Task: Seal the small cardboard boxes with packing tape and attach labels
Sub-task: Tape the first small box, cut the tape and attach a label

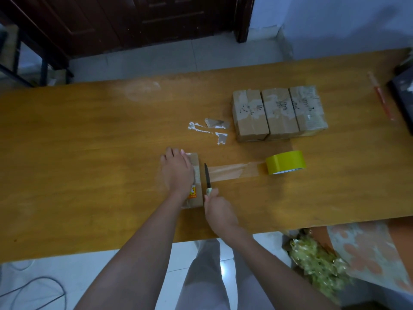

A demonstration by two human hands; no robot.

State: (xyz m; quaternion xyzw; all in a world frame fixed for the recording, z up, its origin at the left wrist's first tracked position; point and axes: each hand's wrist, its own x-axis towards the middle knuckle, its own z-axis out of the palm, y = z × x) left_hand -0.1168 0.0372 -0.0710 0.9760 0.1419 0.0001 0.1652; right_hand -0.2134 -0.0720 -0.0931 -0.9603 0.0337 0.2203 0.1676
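One small cardboard box (196,175) lies flat near the front of the counter (89,153), pinned under the left hand (177,170), whose grip is a flat palm with fingers spread over the lid. A strip of clear tape (232,172) runs from the box to the yellow tape roll (285,162) — the right hand (220,211) has its grip wrapped around a knife (207,179), blade beside the box edge. The step looks like cutting; next, a clean slice, then smoothing the end down. Three taped boxes (279,113) sit further back.
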